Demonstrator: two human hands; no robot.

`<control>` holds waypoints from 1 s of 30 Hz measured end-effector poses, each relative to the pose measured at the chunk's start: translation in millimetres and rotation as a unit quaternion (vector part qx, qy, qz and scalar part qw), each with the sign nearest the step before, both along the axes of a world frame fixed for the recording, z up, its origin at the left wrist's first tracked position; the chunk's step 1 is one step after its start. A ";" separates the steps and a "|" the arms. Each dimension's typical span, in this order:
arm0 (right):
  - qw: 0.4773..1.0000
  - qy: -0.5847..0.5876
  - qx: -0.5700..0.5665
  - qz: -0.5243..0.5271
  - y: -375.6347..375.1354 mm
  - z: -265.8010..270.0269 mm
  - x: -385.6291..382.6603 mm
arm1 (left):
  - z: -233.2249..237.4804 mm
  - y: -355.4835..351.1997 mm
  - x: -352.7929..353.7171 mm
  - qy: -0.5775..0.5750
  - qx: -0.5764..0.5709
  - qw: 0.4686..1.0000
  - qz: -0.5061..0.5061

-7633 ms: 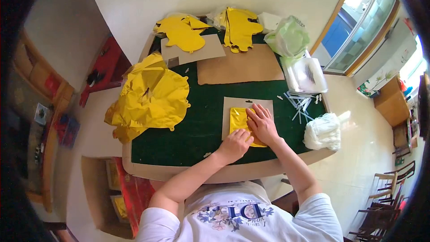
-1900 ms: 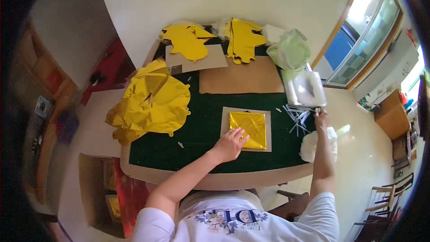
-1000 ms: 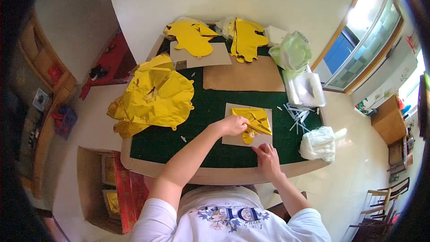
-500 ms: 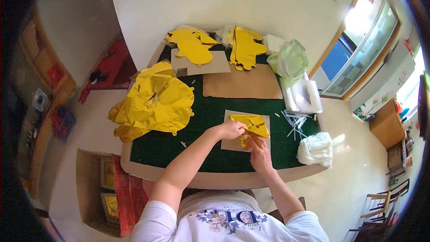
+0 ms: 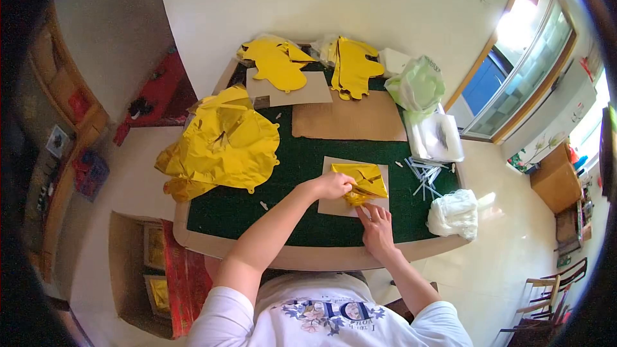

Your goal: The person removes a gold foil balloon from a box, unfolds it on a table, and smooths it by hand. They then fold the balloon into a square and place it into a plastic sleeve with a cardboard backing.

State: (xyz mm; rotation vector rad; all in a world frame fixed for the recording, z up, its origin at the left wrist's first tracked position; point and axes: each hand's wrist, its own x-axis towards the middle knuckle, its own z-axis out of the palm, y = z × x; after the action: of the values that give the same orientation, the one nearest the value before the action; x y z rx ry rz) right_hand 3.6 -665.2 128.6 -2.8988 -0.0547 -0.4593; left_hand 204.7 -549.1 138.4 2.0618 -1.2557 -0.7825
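A folded gold foil piece [image 5: 369, 178] lies on a light cardboard square [image 5: 332, 207] near the table's front edge. My left hand [image 5: 332, 186] is closed on the foil's left side. Just below the foil, my right hand [image 5: 377, 223] rests with its fingers apart, the fingertips at the foil's lower edge. A large crumpled gold foil pile [image 5: 225, 144] spreads over the table's left side. White sticks [image 5: 424, 177] lie scattered to the right of the cardboard square.
Flat gold foil shapes [image 5: 279, 67] and a brown cardboard sheet [image 5: 350, 117] lie at the back. On the right are a green plastic bag [image 5: 416, 87], clear packets [image 5: 437, 138] and a white bag [image 5: 453, 214]. An open box [image 5: 132, 263] stands lower left.
My right hand has moved slightly down and its fingers have spread off the foil. The foil's lower part now lies tucked in, where it hung crumpled before. My left hand stays on the foil.
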 end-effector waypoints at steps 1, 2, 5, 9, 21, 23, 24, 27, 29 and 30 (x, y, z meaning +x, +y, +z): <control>1.000 -0.003 -0.003 0.004 -0.4 -1.9 1.9 | 0.3 0.0 0.0 -0.002 0.002 1.000 -0.001; 1.000 -0.006 -0.006 0.008 -1.1 -4.3 3.8 | 0.5 0.0 0.0 -0.004 0.003 1.000 -0.002; 1.000 0.001 -0.001 0.010 -1.8 -6.4 7.0 | 1.9 -0.1 0.2 0.000 0.012 1.000 -0.005; 1.000 0.004 0.022 0.010 -2.7 -4.2 11.4 | 4.3 0.3 -0.8 -0.009 0.012 1.000 -0.004; 1.000 -0.009 0.016 0.024 -12.1 -13.7 7.4 | -3.0 -0.4 1.6 -0.008 -0.015 1.000 -0.006; 0.997 -0.013 0.071 0.007 -13.4 -19.9 12.0 | -2.1 -0.1 1.6 -0.010 -0.012 1.000 -0.008; 0.995 -0.015 0.099 -0.002 -13.3 -20.9 13.6 | -1.0 0.2 1.3 -0.011 -0.010 1.000 -0.010; 0.995 -0.033 0.090 -0.024 -8.5 -18.4 18.9 | -2.8 -0.4 1.4 -0.008 -0.008 1.000 -0.009; 0.996 -0.042 0.064 -0.034 -6.1 -14.2 20.6 | -5.6 -0.6 1.7 -0.007 -0.013 1.000 -0.008; 0.997 -0.046 0.051 -0.039 -5.3 -12.1 20.7 | -6.8 -0.6 1.9 -0.006 -0.015 1.000 -0.007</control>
State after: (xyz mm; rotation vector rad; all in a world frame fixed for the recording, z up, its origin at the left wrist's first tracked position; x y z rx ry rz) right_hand 24.3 -670.5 116.5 -2.7869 0.0658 -0.5915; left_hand 206.6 -549.7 131.7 2.0393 -1.2823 -0.7538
